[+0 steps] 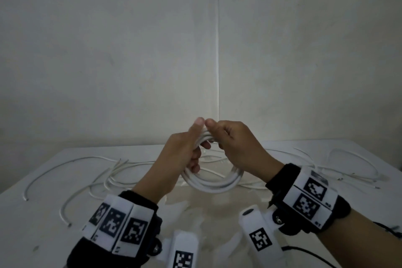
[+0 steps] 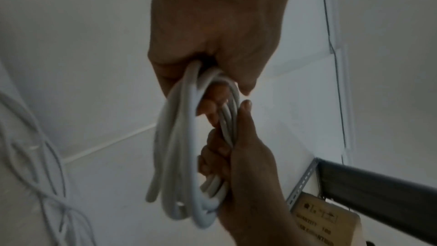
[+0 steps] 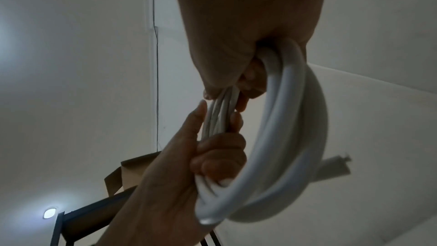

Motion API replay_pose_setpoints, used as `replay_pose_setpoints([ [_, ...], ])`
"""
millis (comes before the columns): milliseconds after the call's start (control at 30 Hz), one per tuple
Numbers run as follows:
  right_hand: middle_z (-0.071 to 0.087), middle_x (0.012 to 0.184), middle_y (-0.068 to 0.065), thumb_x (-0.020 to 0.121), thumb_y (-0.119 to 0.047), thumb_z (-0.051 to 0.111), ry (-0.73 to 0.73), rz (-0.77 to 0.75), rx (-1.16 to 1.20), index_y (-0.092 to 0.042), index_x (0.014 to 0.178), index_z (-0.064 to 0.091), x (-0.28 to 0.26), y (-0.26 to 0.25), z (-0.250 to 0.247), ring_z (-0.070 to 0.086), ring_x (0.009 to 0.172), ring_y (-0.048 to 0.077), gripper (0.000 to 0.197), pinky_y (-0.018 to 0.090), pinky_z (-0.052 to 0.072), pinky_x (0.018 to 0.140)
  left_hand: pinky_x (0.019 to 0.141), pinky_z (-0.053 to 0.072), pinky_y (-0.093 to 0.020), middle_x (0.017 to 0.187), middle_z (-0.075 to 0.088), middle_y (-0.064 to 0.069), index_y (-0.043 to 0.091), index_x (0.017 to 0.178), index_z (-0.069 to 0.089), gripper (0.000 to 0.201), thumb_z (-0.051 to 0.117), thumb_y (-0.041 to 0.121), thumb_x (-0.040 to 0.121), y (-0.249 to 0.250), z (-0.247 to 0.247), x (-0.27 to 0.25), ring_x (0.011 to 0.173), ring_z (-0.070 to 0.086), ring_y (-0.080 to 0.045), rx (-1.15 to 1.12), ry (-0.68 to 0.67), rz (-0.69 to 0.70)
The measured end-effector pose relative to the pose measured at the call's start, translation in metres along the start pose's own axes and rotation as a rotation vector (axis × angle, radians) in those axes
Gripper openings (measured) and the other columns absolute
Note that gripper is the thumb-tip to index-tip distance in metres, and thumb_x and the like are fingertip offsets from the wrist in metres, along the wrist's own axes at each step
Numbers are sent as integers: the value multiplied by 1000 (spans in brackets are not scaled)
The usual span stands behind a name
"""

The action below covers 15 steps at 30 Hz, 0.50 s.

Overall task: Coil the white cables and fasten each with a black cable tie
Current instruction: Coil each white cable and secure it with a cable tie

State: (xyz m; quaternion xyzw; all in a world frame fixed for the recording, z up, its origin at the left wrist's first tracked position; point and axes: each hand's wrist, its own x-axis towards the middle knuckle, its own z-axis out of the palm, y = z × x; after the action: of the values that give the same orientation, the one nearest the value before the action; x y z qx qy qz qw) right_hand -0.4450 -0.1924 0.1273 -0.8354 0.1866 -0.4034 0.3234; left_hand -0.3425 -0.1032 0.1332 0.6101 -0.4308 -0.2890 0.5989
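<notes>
Coiled white cable (image 1: 214, 183): smooth plastic sheath, slight sheen. Table (image 1: 43, 213): matt white surface. Wrist bands (image 1: 121, 224): black cloth. Box (image 2: 324, 220): brown cardboard.

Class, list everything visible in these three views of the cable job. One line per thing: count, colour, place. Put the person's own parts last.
coiled cable: one, white, held up above the table between both hands.
loose cables: several, exact count unclear, white, strewn on the table left and right of the hands.
table: one, white, under the hands, against the wall.
wall: white, behind the table.
shelf rack: one, dark with a pale slotted post, at the side in the wrist views.
cardboard box: one, brown, by the rack.
black cable ties: none can be made out.
wrist bands: two, black with white marker tags, one on each wrist.
left hand: one, grips the coil's left side.
right hand: one, grips the coil's top right.
</notes>
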Motion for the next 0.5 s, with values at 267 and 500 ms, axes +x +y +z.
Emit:
replay_pose_setpoints([
  [267,43,58,0,95,-41,35,-18,126,268,-11,70,48,-7,1,-3,43,42,8,41,19,38,46,34,25,-16,38,27,9,10,62,44,45,46,44,92,-9,9,-1,33,23,-7,-266,187,39],
  [500,39,40,-15,96,-38,38,70,114,147,-22,63,39,-12,21,-8,32,41,3,37,27,29,52,52,48,-27,47,48,1,6,72,57,49,36,44,95,-15,6,-1,42,50,-14,-94,-87,0],
])
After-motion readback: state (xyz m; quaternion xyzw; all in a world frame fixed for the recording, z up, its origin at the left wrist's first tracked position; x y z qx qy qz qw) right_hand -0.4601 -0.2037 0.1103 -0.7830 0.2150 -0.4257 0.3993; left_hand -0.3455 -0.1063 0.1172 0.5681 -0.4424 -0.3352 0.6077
